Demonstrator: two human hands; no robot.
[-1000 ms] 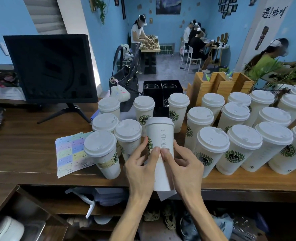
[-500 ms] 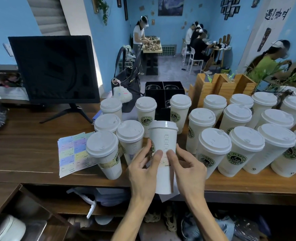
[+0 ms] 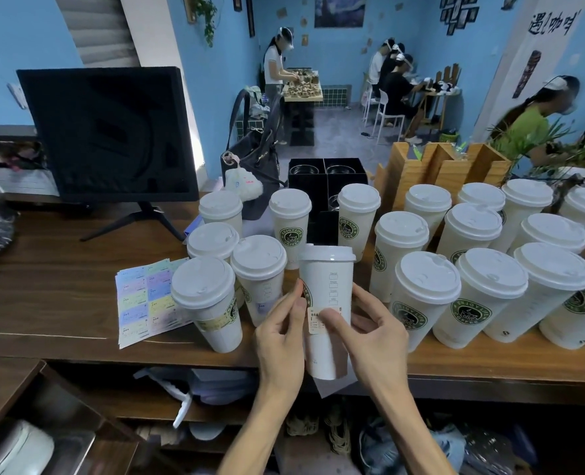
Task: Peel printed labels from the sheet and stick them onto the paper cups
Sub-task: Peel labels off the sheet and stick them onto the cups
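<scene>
1. The wooden counter [image 3: 61, 303] is taken as the landmark; a dark monitor [image 3: 106, 132] is stood at its far left, and many lidded paper cups [image 3: 490, 303] are ranged across its right half.
2. The label sheet [image 3: 147, 299] is laid flat on the counter, left of the cups and well apart from both hands.
3. The held cup [image 3: 325, 296] is kept at the counter's near edge, its long axis roughly upright, directly between the hands and equally near to each.
4. The left hand [image 3: 281, 337] is curled round the cup's left side, its thumb at the label's left edge.
5. The right hand [image 3: 373, 337] is curled round the right side, its thumb pressed on the label [image 3: 317, 320].
6. The label appears stuck just below the cup's printed boxes, though whether its lower edge is fully down cannot be told. Smoothing outward along it is judged the next need.
</scene>
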